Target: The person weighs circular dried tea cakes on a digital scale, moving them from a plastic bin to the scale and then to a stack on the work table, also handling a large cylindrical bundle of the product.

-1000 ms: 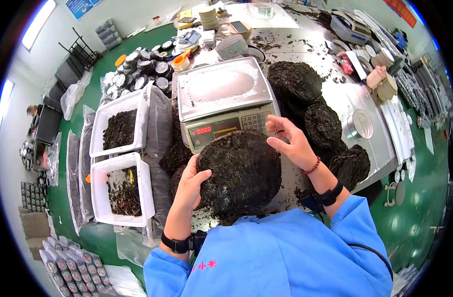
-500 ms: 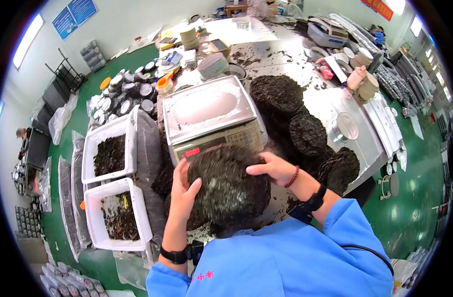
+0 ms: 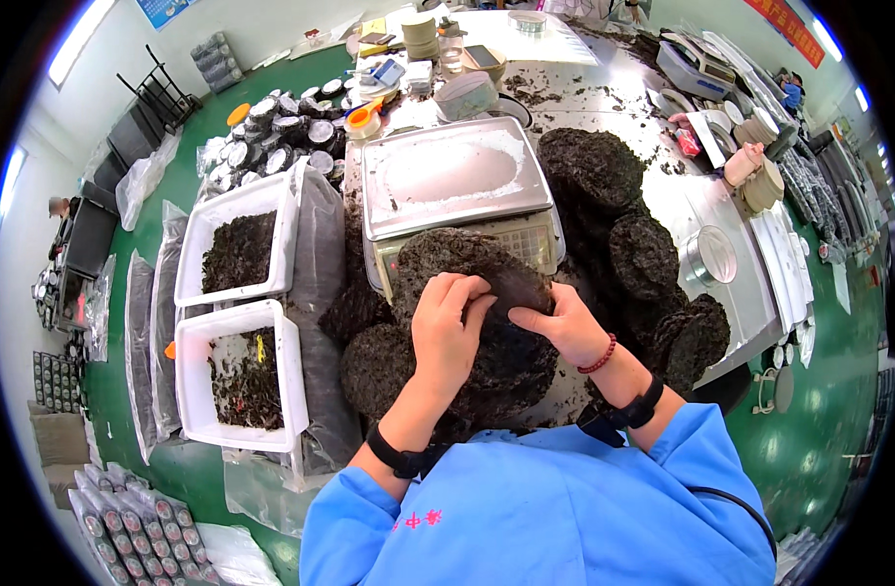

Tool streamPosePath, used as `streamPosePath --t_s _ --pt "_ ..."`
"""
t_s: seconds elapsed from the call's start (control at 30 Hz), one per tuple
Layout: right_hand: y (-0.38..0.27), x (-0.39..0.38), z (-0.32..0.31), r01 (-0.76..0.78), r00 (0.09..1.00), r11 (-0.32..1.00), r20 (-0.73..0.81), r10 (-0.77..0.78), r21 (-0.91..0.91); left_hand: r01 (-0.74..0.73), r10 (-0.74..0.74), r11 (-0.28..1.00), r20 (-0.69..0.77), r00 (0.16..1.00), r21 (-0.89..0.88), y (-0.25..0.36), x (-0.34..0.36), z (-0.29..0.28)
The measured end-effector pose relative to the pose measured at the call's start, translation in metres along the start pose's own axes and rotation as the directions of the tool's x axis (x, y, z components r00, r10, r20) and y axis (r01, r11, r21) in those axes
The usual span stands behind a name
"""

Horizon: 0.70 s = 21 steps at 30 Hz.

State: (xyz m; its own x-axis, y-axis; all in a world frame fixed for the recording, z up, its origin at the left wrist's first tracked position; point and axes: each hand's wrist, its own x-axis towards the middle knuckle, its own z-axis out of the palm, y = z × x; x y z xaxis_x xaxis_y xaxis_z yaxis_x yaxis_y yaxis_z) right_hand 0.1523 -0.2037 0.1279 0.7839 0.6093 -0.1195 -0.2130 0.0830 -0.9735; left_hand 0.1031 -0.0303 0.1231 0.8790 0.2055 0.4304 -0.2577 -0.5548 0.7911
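Observation:
In front of me is a round, dark, dried seaweed cake [image 3: 457,252], tilted up near the scale's front edge. My right hand [image 3: 570,330] grips its right side, thumb on top and fingers hidden behind. Over its face my left hand [image 3: 446,332] is closed, fingertips and thumb pinched together; whatever lies between them is too small to make out. More seaweed cakes [image 3: 379,371] lie beneath and beside my wrists. Just beyond is a digital scale [image 3: 457,181] with a bare metal pan, its display and keys partly covered by the cake.
Two white bins [image 3: 289,381] with loose dark scraps stand at the left beside filled plastic bags [image 3: 320,254]. Stacked seaweed cakes [image 3: 592,176] line the scale's right side. A clear round container [image 3: 709,256] sits farther right. Behind the scale are an orange tape dispenser [image 3: 362,119] and round tubs [image 3: 421,37].
My left hand has moved from the cake's left edge onto its face, its fingers now pinched. The cake has tilted, and my right hand still holds its right side. The view has shifted.

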Motion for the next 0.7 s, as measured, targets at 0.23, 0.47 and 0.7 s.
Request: streamPosePath --t_s 0.23,0.47,0.7 --pt "0.001 0.008 0.007 -0.041 0.999 0.994 -0.003 0.042 0.100 0.237 -0.222 0.942 0.088 0.971 -0.237 -0.008 0.002 -0.020" --pt "0.000 0.030 -0.002 -0.094 0.993 0.950 -0.037 0.110 0.299 0.321 -0.486 0.840 -0.344 0.804 -0.437 -0.058 -0.022 -0.133" --pt "0.002 0.063 0.005 -0.051 0.999 0.969 -0.005 0.054 0.243 0.315 0.002 0.183 -0.321 0.947 0.931 -0.140 -0.095 -0.253"
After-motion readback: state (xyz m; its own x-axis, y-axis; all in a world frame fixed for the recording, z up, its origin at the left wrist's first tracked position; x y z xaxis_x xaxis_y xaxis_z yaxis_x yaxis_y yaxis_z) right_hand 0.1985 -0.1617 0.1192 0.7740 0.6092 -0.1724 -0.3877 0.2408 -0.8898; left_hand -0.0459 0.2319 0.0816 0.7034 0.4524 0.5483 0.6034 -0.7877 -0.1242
